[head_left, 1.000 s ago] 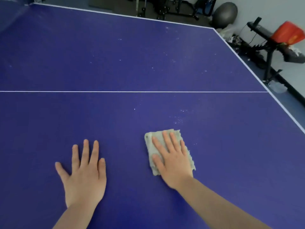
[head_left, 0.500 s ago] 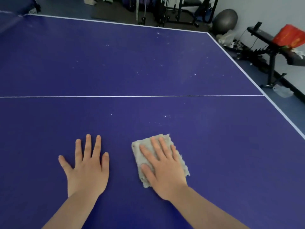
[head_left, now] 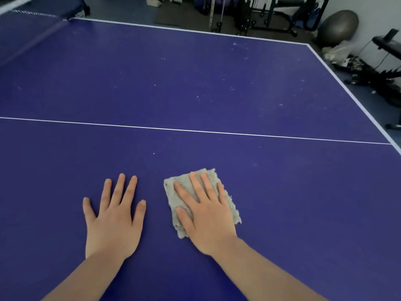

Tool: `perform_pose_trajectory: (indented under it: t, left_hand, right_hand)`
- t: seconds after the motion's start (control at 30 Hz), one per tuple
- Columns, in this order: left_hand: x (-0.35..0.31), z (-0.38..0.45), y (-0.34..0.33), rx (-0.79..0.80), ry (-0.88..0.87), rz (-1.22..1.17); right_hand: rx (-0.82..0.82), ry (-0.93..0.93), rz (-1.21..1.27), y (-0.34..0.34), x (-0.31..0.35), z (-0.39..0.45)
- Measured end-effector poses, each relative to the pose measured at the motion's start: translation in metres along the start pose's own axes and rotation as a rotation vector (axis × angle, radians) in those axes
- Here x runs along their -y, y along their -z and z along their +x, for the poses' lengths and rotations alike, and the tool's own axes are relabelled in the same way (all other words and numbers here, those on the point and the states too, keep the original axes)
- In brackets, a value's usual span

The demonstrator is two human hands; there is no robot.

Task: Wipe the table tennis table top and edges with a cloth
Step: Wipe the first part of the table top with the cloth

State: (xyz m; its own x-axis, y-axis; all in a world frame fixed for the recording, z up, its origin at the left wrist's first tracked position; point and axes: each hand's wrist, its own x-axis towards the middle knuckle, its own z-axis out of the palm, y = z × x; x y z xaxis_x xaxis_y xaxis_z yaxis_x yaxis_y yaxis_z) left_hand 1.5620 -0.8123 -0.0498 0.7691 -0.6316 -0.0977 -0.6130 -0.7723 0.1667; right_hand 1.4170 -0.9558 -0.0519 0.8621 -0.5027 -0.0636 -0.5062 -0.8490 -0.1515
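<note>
The cloth point(head_left: 202, 203) lies near you on the table point(head_left: 282, 192), pinned flat under your right hand point(head_left: 206, 216), fingers point(head_left: 196, 185) straight for even pressure; your left hand point(head_left: 114, 220), fingers spread, braces you.

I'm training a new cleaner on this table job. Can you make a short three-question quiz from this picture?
1. True or false: the right hand presses flat on the grey cloth.
2. Multiple choice: the left hand is A) gripping the cloth, B) flat on the bare table top, C) lifted off the table.
3. Fill in: most of the white specks lie beyond the white ____ line.

Key: 1 true; 2 B; 3 centre.
</note>
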Motion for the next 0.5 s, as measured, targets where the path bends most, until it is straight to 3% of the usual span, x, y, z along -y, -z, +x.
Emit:
perform_pose_trajectory:
  t: [0.07, 0.23, 0.3, 0.37, 0.5]
  left_hand:
    - [0.000, 0.000, 0.000, 0.000, 0.000, -0.011]
    - [-0.005, -0.001, 0.001, -0.010, -0.004, -0.020]
    - [-0.002, -0.001, 0.003, -0.016, 0.018, -0.064]
    - [0.003, 0.001, 0.004, -0.024, 0.046, -0.120]
    - [0.024, 0.009, 0.005, -0.014, -0.069, -0.069]
  right_hand:
    - [0.067, -0.016, -0.025, 0.005, -0.014, 0.030]
    - [0.053, -0.479, -0.031, 0.014, -0.055, 0.036]
    - [0.010, -0.417, -0.055, 0.006, -0.027, 0.020]
    - [-0.048, -0.211, -0.021, -0.005, 0.018, 0.017]
    - [-0.009, 0.028, -0.011, -0.010, 0.064, 0.062]
